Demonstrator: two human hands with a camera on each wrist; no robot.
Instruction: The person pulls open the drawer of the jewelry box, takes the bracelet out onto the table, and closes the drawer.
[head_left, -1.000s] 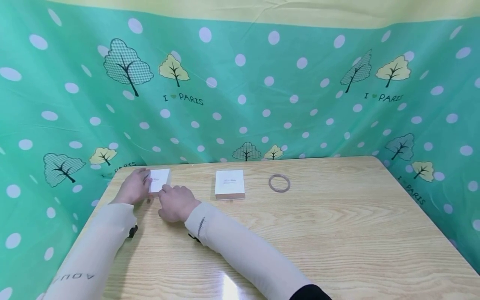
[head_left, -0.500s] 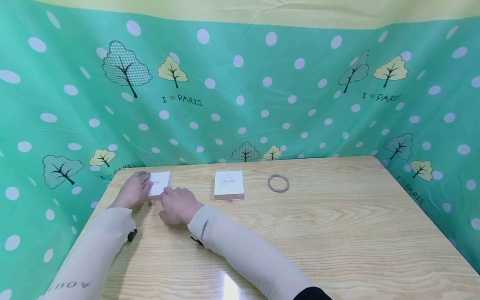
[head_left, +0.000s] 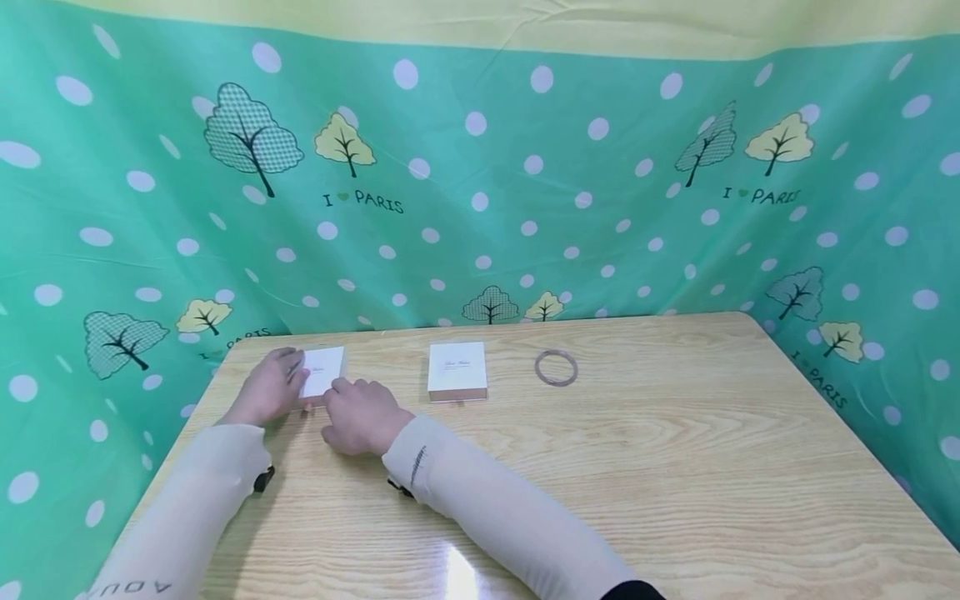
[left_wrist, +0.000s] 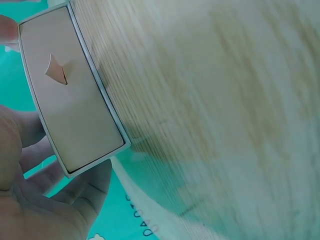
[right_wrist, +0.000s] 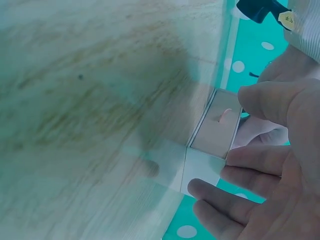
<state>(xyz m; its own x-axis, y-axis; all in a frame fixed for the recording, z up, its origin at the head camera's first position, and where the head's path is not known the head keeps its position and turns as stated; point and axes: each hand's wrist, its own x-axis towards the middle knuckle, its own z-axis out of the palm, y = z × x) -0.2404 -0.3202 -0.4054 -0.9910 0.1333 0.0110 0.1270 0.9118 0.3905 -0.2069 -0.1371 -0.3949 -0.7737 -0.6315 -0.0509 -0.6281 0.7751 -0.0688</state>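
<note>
A white box [head_left: 321, 372] with small print on its lid lies at the table's far left. My left hand [head_left: 268, 387] grips it by the left side, thumb toward the lid and fingers round the edge. At the right front corner my right hand [head_left: 365, 417] touches the box with fairly straight fingers. Seen in the left wrist view, the front face [left_wrist: 80, 120] is beige inside a pale frame, and a small pinkish ribbon tab [left_wrist: 56, 71] sticks out of it. The right wrist view has several right fingers [right_wrist: 220, 200] along the box's side.
A second white box [head_left: 457, 368] of like make stands at the back, right of the hands. Further right a purplish ring [head_left: 556, 367] lies flat on the wooden table [head_left: 637, 467]. A green dotted curtain [head_left: 480, 167] closes off the back and sides.
The box and both hands have shifted slightly toward the person and to the right. The second box and the ring stay in place; the view tilts a little.
</note>
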